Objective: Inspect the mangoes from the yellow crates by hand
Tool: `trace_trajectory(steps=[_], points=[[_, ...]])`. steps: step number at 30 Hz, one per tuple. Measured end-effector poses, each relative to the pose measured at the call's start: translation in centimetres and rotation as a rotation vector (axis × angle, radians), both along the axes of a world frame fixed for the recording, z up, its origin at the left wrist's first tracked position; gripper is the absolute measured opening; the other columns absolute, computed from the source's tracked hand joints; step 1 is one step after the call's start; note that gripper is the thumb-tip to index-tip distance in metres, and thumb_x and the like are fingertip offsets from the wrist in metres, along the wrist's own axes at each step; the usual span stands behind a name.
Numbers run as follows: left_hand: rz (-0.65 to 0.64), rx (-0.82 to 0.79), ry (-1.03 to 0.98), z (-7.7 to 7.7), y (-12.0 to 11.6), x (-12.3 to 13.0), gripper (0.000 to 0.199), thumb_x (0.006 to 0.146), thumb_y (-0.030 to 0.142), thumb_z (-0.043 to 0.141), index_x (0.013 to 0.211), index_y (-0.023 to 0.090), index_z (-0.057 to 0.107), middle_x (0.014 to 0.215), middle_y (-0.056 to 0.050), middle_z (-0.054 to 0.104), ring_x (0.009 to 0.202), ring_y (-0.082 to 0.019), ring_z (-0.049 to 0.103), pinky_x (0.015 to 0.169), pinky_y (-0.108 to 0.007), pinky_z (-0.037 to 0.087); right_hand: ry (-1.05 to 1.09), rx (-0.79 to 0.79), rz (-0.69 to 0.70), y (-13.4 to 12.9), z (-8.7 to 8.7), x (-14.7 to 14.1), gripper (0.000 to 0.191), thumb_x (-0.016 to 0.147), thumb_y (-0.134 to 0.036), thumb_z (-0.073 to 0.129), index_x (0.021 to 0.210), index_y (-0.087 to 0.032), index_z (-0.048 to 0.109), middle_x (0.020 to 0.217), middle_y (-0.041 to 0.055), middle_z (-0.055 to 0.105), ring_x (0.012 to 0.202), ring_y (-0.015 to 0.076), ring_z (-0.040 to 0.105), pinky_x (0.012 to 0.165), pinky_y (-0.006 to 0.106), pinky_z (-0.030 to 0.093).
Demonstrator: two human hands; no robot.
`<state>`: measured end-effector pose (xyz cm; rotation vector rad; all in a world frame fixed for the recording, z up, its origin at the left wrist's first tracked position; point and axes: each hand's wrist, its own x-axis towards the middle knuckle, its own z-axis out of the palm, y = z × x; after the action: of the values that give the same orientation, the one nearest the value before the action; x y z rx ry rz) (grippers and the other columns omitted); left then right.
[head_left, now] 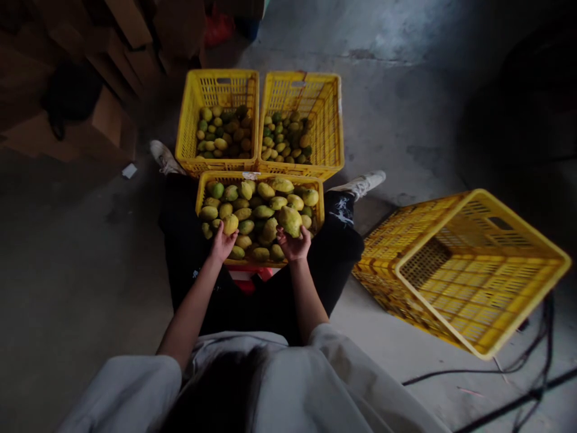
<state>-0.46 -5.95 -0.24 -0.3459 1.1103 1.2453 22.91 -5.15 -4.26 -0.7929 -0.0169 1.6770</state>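
Note:
Between my knees stands a yellow crate (321, 207) filled with yellow and green lemons (262, 211). My left hand (222, 243) is closed around a small yellow lemon (231, 224) over the crate's near left part. A larger, knobbly yellow-green lemon (290, 221) rests in my right hand (294, 243), the fingers curled under it, above the near right part. Both hands hold their fruit just over the pile, and the palms are partly hidden by the fruit.
Beyond the full crate, a left crate (217, 75) and a right crate (333, 120) each hold some lemons. Tilted yellow crates (478, 270) lie to the right, near black cables (541, 361). Cardboard boxes (103, 120) are piled at the far left. Something red (246, 279) shows beneath the full crate.

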Motion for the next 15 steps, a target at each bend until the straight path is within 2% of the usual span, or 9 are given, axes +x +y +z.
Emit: trace_trajectory(steps=[4,8,11,15], points=[[0.025,0.007,-0.005,0.1,0.0,0.2,0.023,0.112,0.026,0.054,0.122,0.019,0.073,0.088,-0.004,0.074,0.070,-0.013,0.065,0.061,-0.021,0.049,-0.001,-0.031,0.014,0.0,-0.7,0.3,0.036,0.088,-0.053,0.076,0.113,-0.027,0.074,0.084,0.0018,0.076,0.070,0.0181,0.072,0.058,0.027,0.062],[0.050,0.028,-0.001,0.5,-0.1,0.3,0.022,0.111,0.018,0.052,0.113,0.019,0.073,0.091,-0.004,0.076,0.077,-0.013,0.068,0.064,-0.021,0.049,-0.061,-0.030,0.084,0.3,-1.1,0.2,0.044,0.090,-0.069,0.074,0.106,-0.027,0.072,0.087,0.0016,0.078,0.069,0.0189,0.072,0.056,0.030,0.062],[-0.001,0.034,-0.040,0.8,-0.1,0.2,0.025,0.112,0.026,0.049,0.118,0.019,0.073,0.101,-0.007,0.079,0.079,-0.015,0.069,0.064,-0.023,0.050,-0.069,-0.089,0.101,0.4,-0.8,0.0,0.048,0.091,-0.075,0.070,0.103,-0.029,0.073,0.092,0.0030,0.080,0.079,0.0241,0.078,0.064,0.038,0.067],[-0.028,0.048,-0.116,1.2,-0.3,-0.1,0.035,0.112,0.039,0.046,0.125,0.018,0.071,0.098,-0.009,0.076,0.079,-0.018,0.070,0.068,-0.028,0.059,0.005,-0.130,0.148,0.4,-0.5,0.0,0.039,0.086,-0.065,0.075,0.104,-0.031,0.073,0.092,0.0011,0.080,0.079,0.0237,0.077,0.067,0.041,0.069]])
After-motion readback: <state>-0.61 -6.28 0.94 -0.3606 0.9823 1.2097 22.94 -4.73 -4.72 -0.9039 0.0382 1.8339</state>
